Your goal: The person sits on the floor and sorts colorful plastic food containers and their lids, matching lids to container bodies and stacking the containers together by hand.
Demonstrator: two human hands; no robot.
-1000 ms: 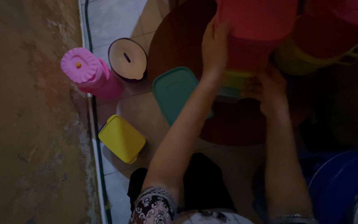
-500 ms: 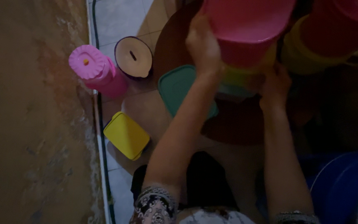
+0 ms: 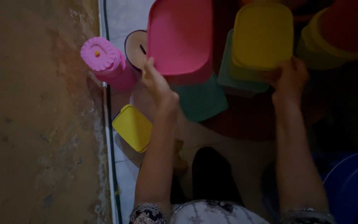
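Note:
My left hand (image 3: 156,81) grips the near edge of a pink rectangular container (image 3: 181,37) and holds it up, apart from the stack. My right hand (image 3: 289,79) holds the near side of a yellow container (image 3: 264,35) that sits nested in a green container (image 3: 241,81). A teal lid (image 3: 201,101) lies on the floor under the pink container. A yellow lid (image 3: 132,126) lies beside my left forearm.
A pink round jar (image 3: 106,62) with a ribbed cap stands at the left by a brown wall (image 3: 34,124). A round wooden-topped lid (image 3: 135,47) lies behind it. More yellow and red containers (image 3: 340,33) sit at the top right. A blue tub (image 3: 353,186) sits at the lower right.
My left hand has lifted the pink container off the stack and moved it left. The yellow container beneath it is now uncovered, with my right hand still on the stack.

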